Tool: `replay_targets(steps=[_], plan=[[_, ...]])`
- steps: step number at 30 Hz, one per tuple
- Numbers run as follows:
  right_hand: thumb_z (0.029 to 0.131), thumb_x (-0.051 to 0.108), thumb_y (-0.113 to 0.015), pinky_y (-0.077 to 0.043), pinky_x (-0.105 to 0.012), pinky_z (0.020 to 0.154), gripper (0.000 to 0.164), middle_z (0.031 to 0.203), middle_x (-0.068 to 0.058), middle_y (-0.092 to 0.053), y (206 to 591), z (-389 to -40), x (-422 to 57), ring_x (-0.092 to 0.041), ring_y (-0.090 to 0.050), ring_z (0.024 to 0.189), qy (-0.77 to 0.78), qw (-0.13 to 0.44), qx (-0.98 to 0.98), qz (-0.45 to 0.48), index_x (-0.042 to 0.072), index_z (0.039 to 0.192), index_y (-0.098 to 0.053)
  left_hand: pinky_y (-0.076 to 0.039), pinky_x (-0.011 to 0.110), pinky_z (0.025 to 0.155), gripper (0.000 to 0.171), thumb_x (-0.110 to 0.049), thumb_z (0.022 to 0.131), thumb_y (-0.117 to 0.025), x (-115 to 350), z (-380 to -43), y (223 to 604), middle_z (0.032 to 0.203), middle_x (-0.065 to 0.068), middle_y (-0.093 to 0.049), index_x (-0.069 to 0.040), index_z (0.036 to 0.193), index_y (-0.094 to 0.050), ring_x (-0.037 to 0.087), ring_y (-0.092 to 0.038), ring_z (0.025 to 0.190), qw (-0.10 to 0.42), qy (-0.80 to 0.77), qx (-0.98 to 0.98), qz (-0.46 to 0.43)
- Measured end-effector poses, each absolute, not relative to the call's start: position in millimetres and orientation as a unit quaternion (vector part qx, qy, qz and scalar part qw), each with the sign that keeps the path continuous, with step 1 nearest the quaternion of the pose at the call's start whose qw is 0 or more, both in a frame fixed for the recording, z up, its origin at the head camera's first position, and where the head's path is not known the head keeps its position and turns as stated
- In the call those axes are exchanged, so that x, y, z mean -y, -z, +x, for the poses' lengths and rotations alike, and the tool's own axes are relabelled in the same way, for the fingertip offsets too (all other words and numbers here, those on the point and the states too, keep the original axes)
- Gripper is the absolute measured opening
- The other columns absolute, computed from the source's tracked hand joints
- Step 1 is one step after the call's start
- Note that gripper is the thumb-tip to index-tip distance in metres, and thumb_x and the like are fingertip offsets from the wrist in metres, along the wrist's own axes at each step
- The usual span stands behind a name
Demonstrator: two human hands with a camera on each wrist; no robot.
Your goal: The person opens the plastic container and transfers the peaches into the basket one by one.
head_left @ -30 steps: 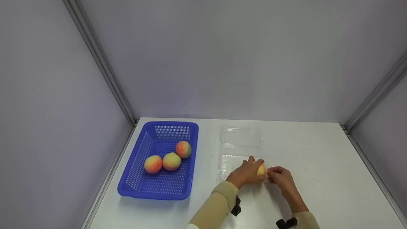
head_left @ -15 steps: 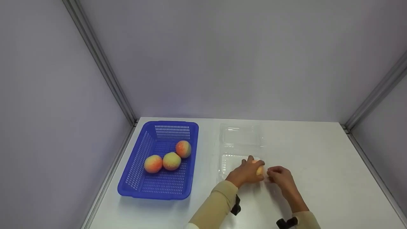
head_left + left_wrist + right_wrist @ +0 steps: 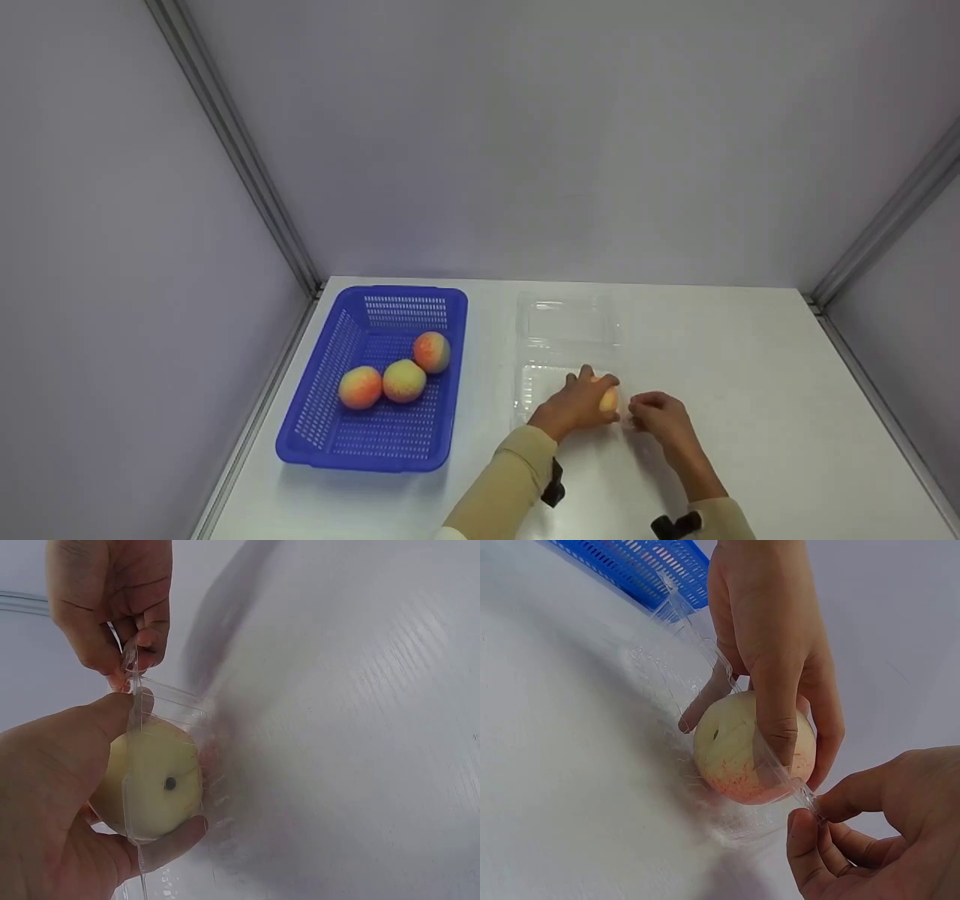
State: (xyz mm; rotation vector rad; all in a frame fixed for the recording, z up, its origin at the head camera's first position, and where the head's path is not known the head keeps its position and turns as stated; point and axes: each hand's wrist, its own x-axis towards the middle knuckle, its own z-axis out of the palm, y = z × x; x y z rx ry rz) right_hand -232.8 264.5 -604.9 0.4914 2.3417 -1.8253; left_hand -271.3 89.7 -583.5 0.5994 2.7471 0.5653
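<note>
My left hand [image 3: 577, 405] grips a yellow-and-pink peach [image 3: 161, 780] with fingers curled round it. The peach sits in the right end of the lower half of a clear plastic clamshell box [image 3: 531, 394], seen through its thin wall in both wrist views. At the box's right front corner, my right hand [image 3: 664, 420] pinches the rim [image 3: 808, 799] between thumb and finger. The box's lid [image 3: 566, 321] lies folded back, away from me. In the head view the left hand covers most of the peach.
To the left stands a blue plastic basket [image 3: 352, 442] with slotted walls. In it are three more peaches: one at left [image 3: 361, 388], a middle peach [image 3: 405, 381] and one against the right side [image 3: 432, 352]. A white table [image 3: 750, 390] carries everything, with grey panels [image 3: 562, 150] around it.
My left hand has shifted slightly to the left with the peach, away from the right hand. The right hand has stayed at the box's corner.
</note>
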Motion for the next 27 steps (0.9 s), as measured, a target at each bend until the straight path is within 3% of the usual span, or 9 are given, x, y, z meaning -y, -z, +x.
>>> replay_targets(steps=[12,27], plan=[[0.101,0.007,-0.064,-0.058,-0.025,0.070,0.027,0.097,-0.008,-0.068,606,-232,-264,-0.013,-0.064,0.080,0.606,0.065,-0.777,0.159,-0.013,0.119,-0.062,-0.057,0.031,0.090,0.062,-0.043,0.094,-0.080,-85,-272,581,0.140,0.005,-0.053,-0.033,0.151,-0.057,0.019,-0.054,0.117,0.122,-0.204,-0.944,0.227],[0.102,0.007,-0.064,-0.058,-0.024,0.069,0.028,0.097,-0.008,-0.069,605,-233,-265,-0.012,-0.064,0.079,0.609,0.063,-0.774,0.160,-0.014,0.119,-0.062,-0.056,0.027,0.086,0.064,-0.044,0.090,-0.084,-82,-276,573,0.135,0.005,-0.054,-0.035,0.149,-0.061,0.016,-0.051,0.113,0.107,-0.189,-0.948,0.234]])
